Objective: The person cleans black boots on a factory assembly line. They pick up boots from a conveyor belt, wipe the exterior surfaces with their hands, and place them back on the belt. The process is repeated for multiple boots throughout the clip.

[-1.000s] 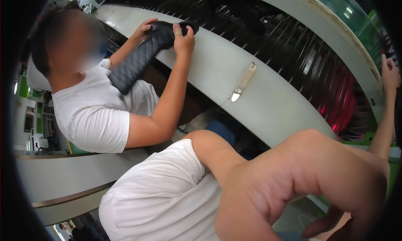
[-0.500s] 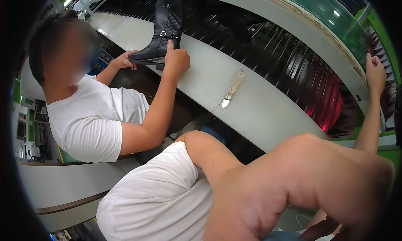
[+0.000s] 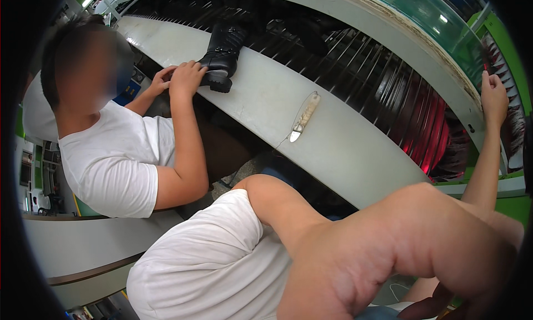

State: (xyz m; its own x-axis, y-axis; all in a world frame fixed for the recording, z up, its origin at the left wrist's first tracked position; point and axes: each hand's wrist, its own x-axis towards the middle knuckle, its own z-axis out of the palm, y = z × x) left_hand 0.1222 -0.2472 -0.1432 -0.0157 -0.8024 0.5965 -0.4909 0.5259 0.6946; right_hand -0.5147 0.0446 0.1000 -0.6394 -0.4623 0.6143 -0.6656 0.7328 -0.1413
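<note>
At the far right, my right hand (image 3: 494, 100) is raised with its fingertips pinched together beside a small red spot at the green machine panel. What it pinches, if anything, I cannot make out. A large bare arm (image 3: 383, 242), which looks like my left, fills the lower right very close to the camera; its fingers are too shadowed to read. A small knife (image 3: 305, 118) with a pale wrapped handle and a thin cord lies on the white ledge (image 3: 333, 159). Beyond it, a black buckled boot (image 3: 222, 53) is held by a co-worker.
The co-worker (image 3: 125, 153) in a white T-shirt sits at the left, both hands at the boot's toe. Along the ledge runs a machine bed of dark metal rods (image 3: 355, 64), glowing red near its right end. A white frame (image 3: 411, 39) arches over it.
The co-worker has lowered and turned the boot, which was upright with its side showing; its sole end now faces outward on the ledge. My right hand has shifted slightly left.
</note>
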